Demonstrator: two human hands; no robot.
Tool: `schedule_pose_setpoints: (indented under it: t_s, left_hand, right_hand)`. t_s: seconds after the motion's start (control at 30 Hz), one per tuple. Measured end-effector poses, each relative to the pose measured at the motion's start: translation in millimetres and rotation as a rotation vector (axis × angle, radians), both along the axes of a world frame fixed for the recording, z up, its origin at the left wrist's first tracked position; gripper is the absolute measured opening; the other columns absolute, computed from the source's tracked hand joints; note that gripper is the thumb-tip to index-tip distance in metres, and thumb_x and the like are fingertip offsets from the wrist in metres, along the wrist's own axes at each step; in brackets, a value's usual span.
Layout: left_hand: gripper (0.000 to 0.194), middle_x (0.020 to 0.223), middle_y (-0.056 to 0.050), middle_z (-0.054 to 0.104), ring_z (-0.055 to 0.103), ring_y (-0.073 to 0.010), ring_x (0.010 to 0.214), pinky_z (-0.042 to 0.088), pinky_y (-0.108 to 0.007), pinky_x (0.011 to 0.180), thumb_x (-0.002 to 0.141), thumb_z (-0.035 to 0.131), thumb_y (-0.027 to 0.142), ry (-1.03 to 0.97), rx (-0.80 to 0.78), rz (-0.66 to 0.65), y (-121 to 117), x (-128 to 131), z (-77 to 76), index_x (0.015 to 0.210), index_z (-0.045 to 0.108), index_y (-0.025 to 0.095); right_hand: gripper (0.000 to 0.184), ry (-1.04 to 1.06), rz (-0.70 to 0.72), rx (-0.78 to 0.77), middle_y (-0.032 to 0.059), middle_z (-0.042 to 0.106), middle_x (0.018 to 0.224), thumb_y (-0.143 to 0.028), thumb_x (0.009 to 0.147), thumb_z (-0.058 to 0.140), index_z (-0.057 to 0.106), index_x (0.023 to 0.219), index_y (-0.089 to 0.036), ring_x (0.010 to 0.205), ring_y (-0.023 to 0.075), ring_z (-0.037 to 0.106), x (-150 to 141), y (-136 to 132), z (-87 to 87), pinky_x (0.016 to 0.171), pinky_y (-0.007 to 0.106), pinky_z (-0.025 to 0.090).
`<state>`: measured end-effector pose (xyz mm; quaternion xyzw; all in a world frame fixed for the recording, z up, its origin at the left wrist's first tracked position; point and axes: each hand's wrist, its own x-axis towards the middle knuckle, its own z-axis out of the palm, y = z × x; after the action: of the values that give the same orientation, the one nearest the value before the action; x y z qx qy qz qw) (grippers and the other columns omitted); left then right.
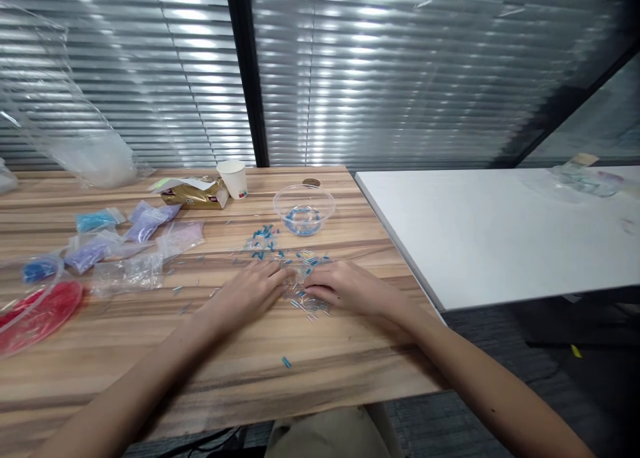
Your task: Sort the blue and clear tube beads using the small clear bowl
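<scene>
My left hand (pixel 257 285) rests on the wooden table beside a scattered pile of small tube beads (pixel 310 303), mostly clear and blue. Its fingers are bent and drawn together at the pile's left side; whatever they hold is too small to make out. From the right, my right hand (pixel 350 286) reaches into the same pile, thumb and fingers closed toward each other over the beads, their tips partly hidden. Just beyond, a looser group of blue beads (pixel 264 235) lies near a clear round bowl (pixel 304 195) with blue beads in its bottom. One blue bead piece (pixel 286 362) lies apart, closer to me.
Bags of purple beads (pixel 150 219), a turquoise bag (pixel 97 219) and a clear bag (pixel 127 276) lie left. A red-bottomed container (pixel 45 315) stands near the left edge. Behind are a gold box (pixel 193 195) and paper cup (pixel 233 178). A white table (pixel 490 238) adjoins right.
</scene>
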<state>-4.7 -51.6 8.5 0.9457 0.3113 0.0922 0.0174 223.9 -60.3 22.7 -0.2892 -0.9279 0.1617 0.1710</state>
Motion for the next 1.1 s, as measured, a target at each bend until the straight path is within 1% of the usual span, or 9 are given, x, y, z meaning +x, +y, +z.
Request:
schedule_pose_setpoints:
  t_s: [0.33, 0.67, 0.87, 1.1]
  left_hand:
    - [0.029, 0.101, -0.010, 0.059, 0.055, -0.0226, 0.093, 0.044, -0.037, 0.081, 0.097, 0.034, 0.024, 0.074, -0.013, 0.025, -0.3, 1.6, 1.8, 0.117, 0.053, 0.014]
    - [0.029, 0.098, -0.009, 0.059, 0.055, -0.0218, 0.092, 0.044, -0.036, 0.082, 0.097, 0.033, 0.025, 0.058, 0.001, 0.002, 0.0, 1.4, 2.6, 0.117, 0.052, 0.015]
    - [0.030, 0.100, -0.009, 0.059, 0.055, -0.0221, 0.092, 0.043, -0.036, 0.082, 0.097, 0.032, 0.025, 0.056, -0.002, 0.006, -0.2, 1.5, 4.1, 0.118, 0.052, 0.015]
    - [0.029, 0.095, -0.007, 0.059, 0.055, -0.0196, 0.086, 0.043, -0.032, 0.078, 0.098, 0.031, 0.026, 0.040, 0.019, -0.005, 0.9, 0.5, 1.3, 0.114, 0.053, 0.017]
  right_hand:
    - [0.016, -0.021, 0.002, 0.013, 0.0023, 0.066, 0.079, -0.019, 0.092, 0.050, 0.064, 0.084, -0.016, 0.068, 0.0123, 0.058, 0.7, 0.0, 1.6, 0.062, 0.023, 0.038]
    - [0.017, -0.046, -0.011, -0.020, 0.0025, 0.066, 0.078, -0.021, 0.093, 0.050, 0.063, 0.083, -0.015, 0.068, 0.0125, 0.058, 1.9, 0.3, 2.9, 0.061, 0.022, 0.037]
    - [0.017, 0.004, -0.011, 0.006, 0.0019, 0.065, 0.076, -0.020, 0.092, 0.050, 0.064, 0.082, -0.015, 0.065, 0.0113, 0.056, 1.0, -0.5, 2.8, 0.060, 0.022, 0.036]
    - [0.018, 0.109, -0.014, 0.052, 0.0025, 0.066, 0.078, -0.020, 0.092, 0.049, 0.065, 0.084, -0.015, 0.066, 0.0114, 0.056, 0.4, -1.5, 4.0, 0.061, 0.021, 0.038]
